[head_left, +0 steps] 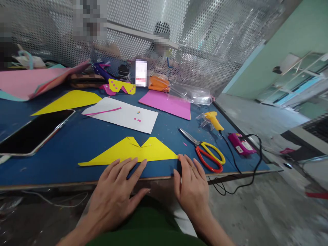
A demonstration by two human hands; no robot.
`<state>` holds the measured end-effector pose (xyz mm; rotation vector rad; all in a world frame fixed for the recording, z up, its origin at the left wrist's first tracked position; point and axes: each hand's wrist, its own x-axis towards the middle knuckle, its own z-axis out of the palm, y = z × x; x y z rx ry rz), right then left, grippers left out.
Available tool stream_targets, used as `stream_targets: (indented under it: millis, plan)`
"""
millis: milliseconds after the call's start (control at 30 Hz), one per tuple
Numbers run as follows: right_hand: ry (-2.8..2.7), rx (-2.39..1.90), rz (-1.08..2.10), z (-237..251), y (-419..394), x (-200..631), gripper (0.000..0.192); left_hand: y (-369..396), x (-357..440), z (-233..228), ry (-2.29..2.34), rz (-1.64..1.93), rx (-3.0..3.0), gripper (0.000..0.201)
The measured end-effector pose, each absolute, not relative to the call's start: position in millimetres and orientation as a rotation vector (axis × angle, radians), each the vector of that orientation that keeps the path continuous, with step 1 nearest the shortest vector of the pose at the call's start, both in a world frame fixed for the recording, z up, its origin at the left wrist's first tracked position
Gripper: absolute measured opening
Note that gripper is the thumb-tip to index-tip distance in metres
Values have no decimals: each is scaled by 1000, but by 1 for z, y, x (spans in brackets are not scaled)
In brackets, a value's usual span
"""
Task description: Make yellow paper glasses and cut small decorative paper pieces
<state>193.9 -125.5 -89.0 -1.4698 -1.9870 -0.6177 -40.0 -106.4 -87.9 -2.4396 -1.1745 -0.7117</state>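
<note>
A folded yellow paper shape [133, 150] lies near the front edge of the blue table [77, 136]. My left hand [116, 191] rests flat, fingers spread, with its fingertips on the paper's near edge. My right hand [191, 184] lies open at the table's front edge, its fingertips touching the paper's right tip. Neither hand grips anything. Red and yellow handled scissors [205, 150] lie just right of my right hand.
A tablet [33, 131] lies at the left. A white sheet [123, 114], a yellow triangle [69, 100], a magenta sheet [166, 104], a yellow glue gun [214, 121] with black cord and a pink box [242, 145] are on the table. A perforated metal screen [205, 34] stands behind.
</note>
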Motion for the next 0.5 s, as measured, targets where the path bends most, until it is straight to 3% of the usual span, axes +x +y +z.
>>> stream_targets:
  millis: [233, 500]
  plan:
    - [-1966, -1546, -662, -80, -137, 189, 46, -115, -35, -81, -1307, -736, -2518, 54]
    - [-2213, -1118, -466, -95, -124, 134, 44, -122, -35, -84, -1387, -726, -2608, 62]
